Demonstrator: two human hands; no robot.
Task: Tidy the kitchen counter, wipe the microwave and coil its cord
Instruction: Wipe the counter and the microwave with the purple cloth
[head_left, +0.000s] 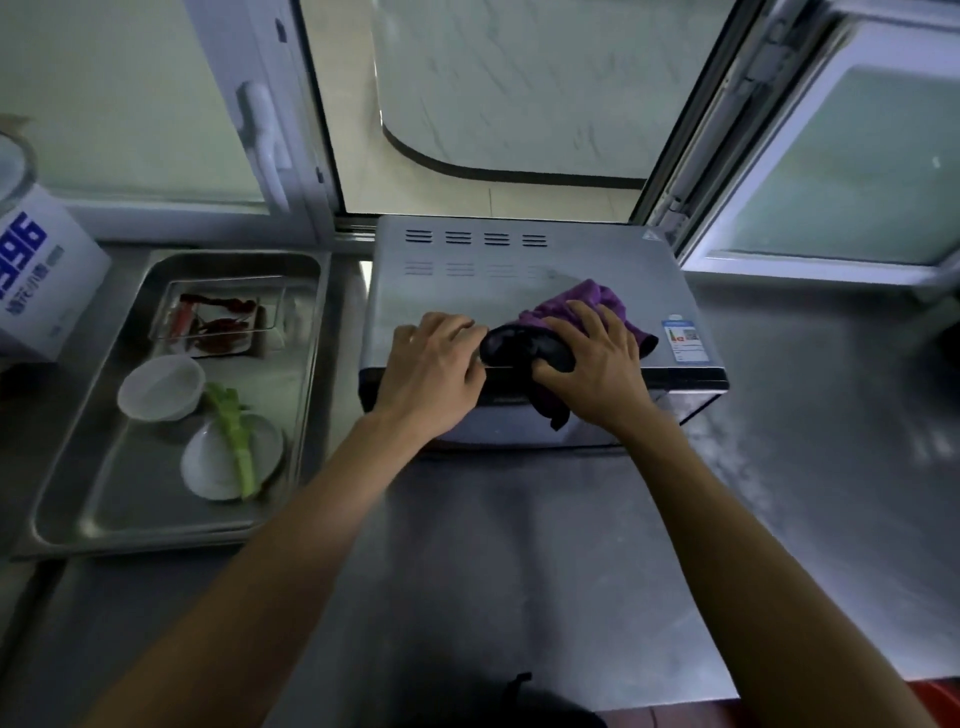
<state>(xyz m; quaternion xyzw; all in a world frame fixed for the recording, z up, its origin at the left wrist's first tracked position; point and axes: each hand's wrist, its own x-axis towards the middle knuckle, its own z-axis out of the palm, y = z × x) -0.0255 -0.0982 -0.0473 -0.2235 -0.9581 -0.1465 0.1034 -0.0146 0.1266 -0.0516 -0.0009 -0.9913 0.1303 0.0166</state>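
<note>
A silver microwave (519, 291) stands on the steel counter (519, 545) below an open window. A purple cloth (582, 301) lies on the microwave's top near the front edge, and a dark end of it hangs over the front. A glossy black bundle (511, 347), possibly the cord, sits beside the cloth. My right hand (592, 358) grips the cloth, with its thumb against the black bundle. My left hand (431, 364) rests flat on the front edge of the top, its fingertips next to the bundle.
Left of the microwave lies a steel tray (306, 322) holding a clear box of red chillies (218, 317), a white bowl (161, 387) and a green stalk (234, 431) on a white plate. A white carton (47, 280) stands at the far left. An open window sash (831, 171) juts in at the right.
</note>
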